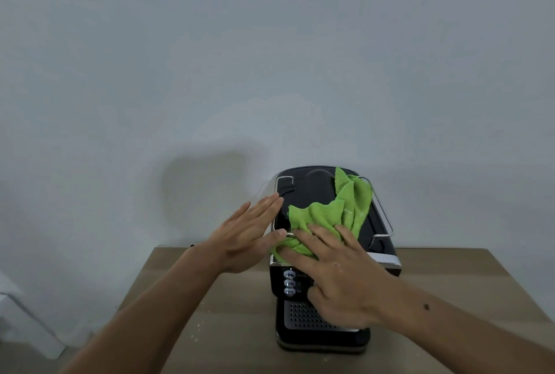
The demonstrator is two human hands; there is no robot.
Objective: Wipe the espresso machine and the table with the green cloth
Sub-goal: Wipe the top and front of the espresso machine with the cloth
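Note:
A black espresso machine [312, 190] with a chrome rail on top stands on the brown wooden table [228, 316]. A crumpled green cloth [336, 211] lies across the machine's top, reaching from its front left corner to the back right. My right hand [336, 271] lies flat with spread fingers on the near end of the cloth, pressing it onto the top front edge. My left hand [249, 235] is flat against the machine's left side at the top rail, fingers straight, thumb touching the cloth's edge.
Three round buttons [289, 283] and a perforated drip tray [303, 315] show on the machine's front. Pale crumbs [198, 325] dot the table left of the machine. A plain wall rises behind. A white object [21, 313] stands at the lower left, off the table.

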